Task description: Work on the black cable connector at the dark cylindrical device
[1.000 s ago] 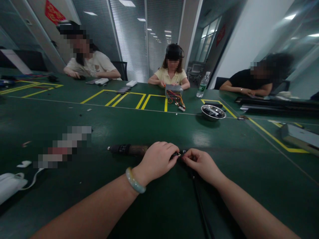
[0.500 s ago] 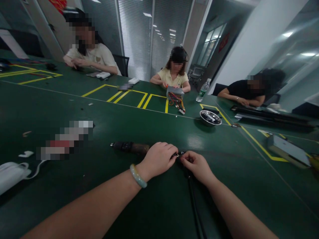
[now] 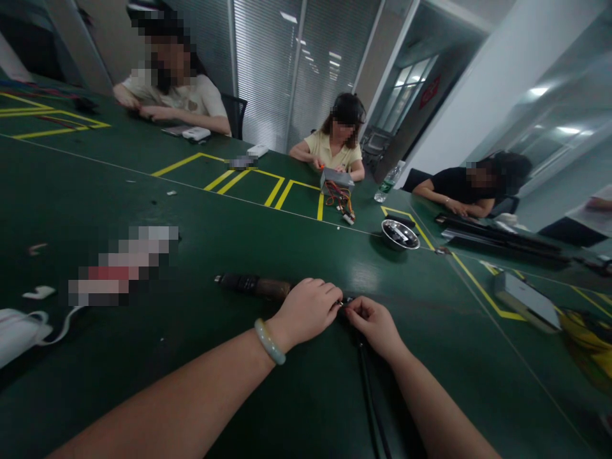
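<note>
An electric screwdriver (image 3: 268, 287), dark with a brown body and a metal tip, lies on the green table with its tip to the left. My left hand (image 3: 308, 312), wearing a jade-like bangle (image 3: 269, 342), is closed around its rear end. Facing it, my right hand (image 3: 375, 322) pinches the end of a black cable close to that rear end. A small shiny metal part (image 3: 340, 305) shows between the fingertips; whether it is seated or apart I cannot tell. Below my right hand, black cable strands (image 3: 369, 389) run to the table's near side.
A metal bowl (image 3: 400, 236) with dark contents stands ahead right, near a water bottle (image 3: 389, 182). A grey box with coloured wires (image 3: 337, 182) sits before a seated person. Two other people sit at the far side. A grey case (image 3: 526, 299) lies right, a white cable bundle (image 3: 21, 335) left.
The view has shifted slightly. Both hands keep their places at the screwdriver's rear end, with only slight finger movement.
</note>
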Demonstrator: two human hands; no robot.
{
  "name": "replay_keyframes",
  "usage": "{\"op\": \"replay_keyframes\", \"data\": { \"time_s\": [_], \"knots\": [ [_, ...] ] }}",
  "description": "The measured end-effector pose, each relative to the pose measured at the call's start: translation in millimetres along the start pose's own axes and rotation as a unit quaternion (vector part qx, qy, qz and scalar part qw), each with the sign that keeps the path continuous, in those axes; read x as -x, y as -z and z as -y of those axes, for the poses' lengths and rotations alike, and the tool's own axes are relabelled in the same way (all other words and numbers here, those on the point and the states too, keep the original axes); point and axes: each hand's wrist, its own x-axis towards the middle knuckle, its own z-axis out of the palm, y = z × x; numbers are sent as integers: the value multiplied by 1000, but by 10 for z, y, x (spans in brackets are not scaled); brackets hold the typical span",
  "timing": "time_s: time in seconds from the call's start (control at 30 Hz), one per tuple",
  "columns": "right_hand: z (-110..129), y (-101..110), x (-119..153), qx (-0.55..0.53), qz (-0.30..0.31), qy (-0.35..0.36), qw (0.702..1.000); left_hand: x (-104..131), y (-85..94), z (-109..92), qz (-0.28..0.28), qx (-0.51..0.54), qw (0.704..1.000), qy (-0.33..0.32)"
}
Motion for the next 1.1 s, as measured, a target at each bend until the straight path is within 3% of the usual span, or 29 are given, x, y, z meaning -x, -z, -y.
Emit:
{"op": "replay_keyframes", "data": {
  "time_s": [0.4,1.1],
  "knots": [
    [-67,9,-21,-4,6,-3,1000,-19,3,-4,9,-2,1000,2],
    [-129,56,-37,37,2,43,998,-24,-166,38,4,-59,998,-13]
  ]
}}
